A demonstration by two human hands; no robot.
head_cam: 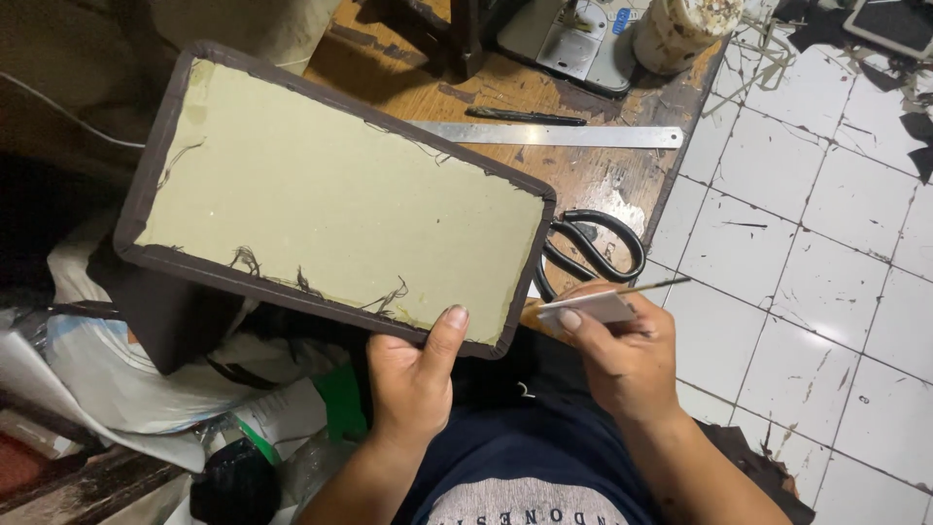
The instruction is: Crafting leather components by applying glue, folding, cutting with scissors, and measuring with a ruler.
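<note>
One flat board (330, 199), tan in the middle with a dark cloth edge folded around it, is held up over the near left part of the wooden table (593, 185). The left hand (416, 381) grips its near edge, thumb on top. Loose threads hang off the dark edge. The right hand (622, 355) pinches one small white card (591, 309) and one thin stick (649, 287) just beside the board's near right corner. On the table lie one long metal ruler (544, 135) and one black pen (525, 117) toward the far edge. One pair of black scissors (588, 248) sits at the right edge. One pale jar (680, 31) stands at the far right corner.
</note>
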